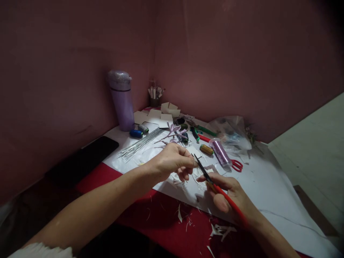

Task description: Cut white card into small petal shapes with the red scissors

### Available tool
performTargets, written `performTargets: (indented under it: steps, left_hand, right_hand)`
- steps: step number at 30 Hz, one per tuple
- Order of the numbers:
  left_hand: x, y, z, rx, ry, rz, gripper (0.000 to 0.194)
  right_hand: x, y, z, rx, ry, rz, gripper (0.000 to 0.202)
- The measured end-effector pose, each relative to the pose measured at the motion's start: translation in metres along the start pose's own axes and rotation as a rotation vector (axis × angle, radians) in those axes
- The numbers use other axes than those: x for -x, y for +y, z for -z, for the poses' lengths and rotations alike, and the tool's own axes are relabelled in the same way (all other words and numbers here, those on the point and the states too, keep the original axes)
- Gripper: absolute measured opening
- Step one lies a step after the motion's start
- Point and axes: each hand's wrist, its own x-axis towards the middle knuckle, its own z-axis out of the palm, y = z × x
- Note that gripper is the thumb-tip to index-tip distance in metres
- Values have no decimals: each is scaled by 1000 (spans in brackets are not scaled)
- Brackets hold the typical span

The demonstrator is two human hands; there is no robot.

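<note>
My left hand (178,162) is closed in a pinch above the white sheet, and what its fingertips hold is too small to name. In my right hand (228,195) are red-handled scissors (233,205), their dark blades pointing up and left, with the tips slightly apart beside my left fingertips. Below the hands lie white paper scraps (177,180). Just beyond my left hand, pale purple flowers (174,129) on thin stems rest on the table.
A purple bottle (123,104) stands at the back left, near silver wires (141,144) and a blue spool (136,133). A purple roll (220,153), a gold spool (206,149) and a plastic bag (231,130) lie right of centre. A black phone-like slab (94,152) lies left.
</note>
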Motion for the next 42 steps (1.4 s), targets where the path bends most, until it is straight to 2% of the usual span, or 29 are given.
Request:
performTargets:
  steps: [6, 11, 24, 29, 42]
  left_hand:
    - [1, 0, -2, -17, -5, 3, 16]
    - [2, 1, -2, -23, -15, 1, 17]
    - [1, -2, -1, -19, -30, 7, 17]
    - [1, -1, 1, -34, -34, 4, 15]
    - [1, 2, 8, -100, -143, 30, 17]
  right_hand:
    - [-1, 5, 0, -15, 34, 4, 24]
    - [1, 8, 0, -76, -4, -21, 25]
    - [-1, 7, 1, -97, 39, 48, 18]
    - [-2, 5, 1, -41, 69, 69, 13]
    - [0, 9, 3, -54, -6, 66, 22]
